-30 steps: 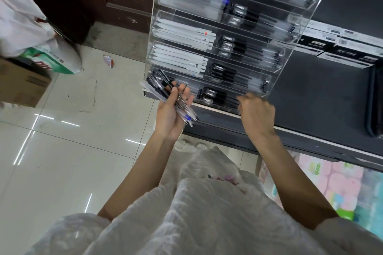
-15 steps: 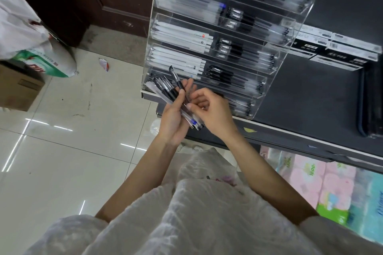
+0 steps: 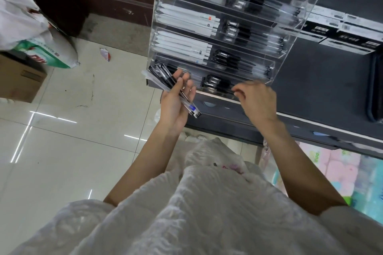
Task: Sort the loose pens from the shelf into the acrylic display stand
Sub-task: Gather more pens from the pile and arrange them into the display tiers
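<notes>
The left hand (image 3: 176, 99) grips a bundle of pens (image 3: 172, 89), long axis running 10 to 4 o'clock; the right hand (image 3: 257, 101), its grasp unclear, sits nearer the acrylic display stand (image 3: 290, 33), whose lowest tray lies at 12 o'clock

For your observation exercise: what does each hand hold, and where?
Left hand: bundle of clear-barrelled black pens, gripped mid-length. Right hand: cannot tell, fingers pinched.

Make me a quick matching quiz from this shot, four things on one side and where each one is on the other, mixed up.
Things:
1. bundle of pens
2. right hand
3. cardboard box
4. acrylic display stand

Places:
A. on the floor, far left
B. on the dark shelf
C. in the left hand
D. at the stand's bottom tier

Pairs: 1-C, 2-D, 3-A, 4-B
</notes>
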Action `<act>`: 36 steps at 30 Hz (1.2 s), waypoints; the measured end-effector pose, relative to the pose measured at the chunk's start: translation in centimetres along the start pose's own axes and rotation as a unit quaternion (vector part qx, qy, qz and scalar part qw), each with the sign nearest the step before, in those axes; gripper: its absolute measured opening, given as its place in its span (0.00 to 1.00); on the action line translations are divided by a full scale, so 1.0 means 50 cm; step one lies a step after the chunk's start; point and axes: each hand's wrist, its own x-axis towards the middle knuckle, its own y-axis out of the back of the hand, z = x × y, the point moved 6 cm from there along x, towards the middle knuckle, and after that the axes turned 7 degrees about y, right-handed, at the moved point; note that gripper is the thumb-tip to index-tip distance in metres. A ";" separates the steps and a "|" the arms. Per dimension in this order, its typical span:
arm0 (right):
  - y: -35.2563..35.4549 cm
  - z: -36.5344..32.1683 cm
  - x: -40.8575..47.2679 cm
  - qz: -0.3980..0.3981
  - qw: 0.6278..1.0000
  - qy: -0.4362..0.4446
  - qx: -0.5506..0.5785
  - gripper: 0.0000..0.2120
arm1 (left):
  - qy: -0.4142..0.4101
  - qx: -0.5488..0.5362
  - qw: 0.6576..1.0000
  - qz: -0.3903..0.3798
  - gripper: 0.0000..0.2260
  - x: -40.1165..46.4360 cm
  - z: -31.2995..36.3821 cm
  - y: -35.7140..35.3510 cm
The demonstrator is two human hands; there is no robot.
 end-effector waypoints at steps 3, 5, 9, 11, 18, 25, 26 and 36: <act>-0.017 0.009 0.009 -0.005 1.000 -0.012 -0.027 0.09 | 0.006 0.014 1.000 0.004 0.10 0.001 -0.001 0.003; -0.020 0.014 0.014 -0.009 0.999 -0.017 -0.045 0.08 | 0.009 0.018 1.000 0.011 0.11 0.001 -0.001 0.007; -0.024 0.011 0.018 -0.013 0.998 0.002 -0.065 0.08 | 0.017 0.018 1.000 0.016 0.11 0.001 -0.004 0.016; -0.028 0.009 0.018 -0.019 0.997 0.014 -0.072 0.10 | 0.025 0.013 0.999 0.015 0.11 0.002 -0.007 0.017; 0.018 -0.043 0.003 0.072 0.991 0.012 0.111 0.07 | 0.026 0.006 0.999 0.023 0.10 0.008 -0.008 0.010; -0.021 -0.185 0.011 -0.088 0.920 -0.026 0.382 0.08 | 0.005 0.015 0.999 -0.029 0.12 0.004 -0.005 -0.002; -0.027 -0.190 0.014 -0.095 0.910 -0.030 0.404 0.07 | 0.003 0.018 0.999 -0.032 0.13 0.002 -0.003 -0.003; -0.020 -0.146 0.058 0.016 0.926 -0.024 0.376 0.04 | -0.064 -0.019 0.997 0.027 0.13 -0.010 0.051 0.050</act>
